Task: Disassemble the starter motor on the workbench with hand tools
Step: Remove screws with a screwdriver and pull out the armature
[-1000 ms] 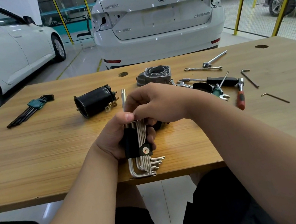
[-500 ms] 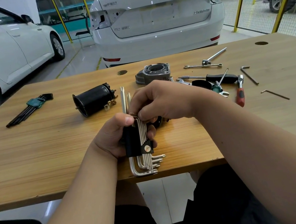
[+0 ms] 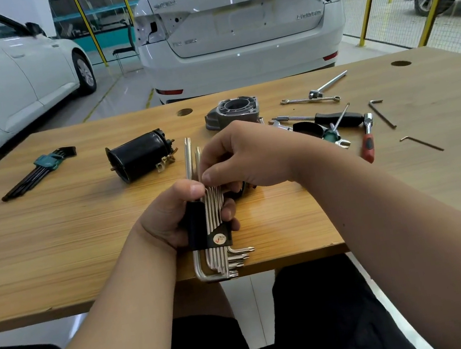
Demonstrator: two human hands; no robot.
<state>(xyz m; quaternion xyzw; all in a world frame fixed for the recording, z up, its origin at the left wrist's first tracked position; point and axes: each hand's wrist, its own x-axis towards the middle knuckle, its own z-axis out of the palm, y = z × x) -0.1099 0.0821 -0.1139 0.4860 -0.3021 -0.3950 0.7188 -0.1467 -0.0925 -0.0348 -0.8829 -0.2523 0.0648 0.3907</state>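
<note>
Two key sets are in view: a silver star-key set (image 3: 215, 228) in a black holder, and a black hex-key set (image 3: 38, 171) in a teal clip at the far left of the workbench (image 3: 52, 238). The left hand (image 3: 170, 220) grips the holder above the near edge, thumb across its top, and the keys' short bent ends stick out below. The right hand (image 3: 247, 156) pinches one key of that set between thumb and forefinger, its other fingers curled.

Two motor parts lie behind the hands. The black motor body (image 3: 141, 155) is on its side, and the right hand partly hides the grey housing (image 3: 232, 110).

At the right lie two loose hex keys (image 3: 382, 114), one red-handled ratchet (image 3: 367, 143), one black-handled screwdriver (image 3: 338, 119) and one spanner (image 3: 299, 100). Three cars (image 3: 243, 36) stand beyond the bench.

The holder's round label reads "TECH". The lettering on the middle car is too blurred to read.
</note>
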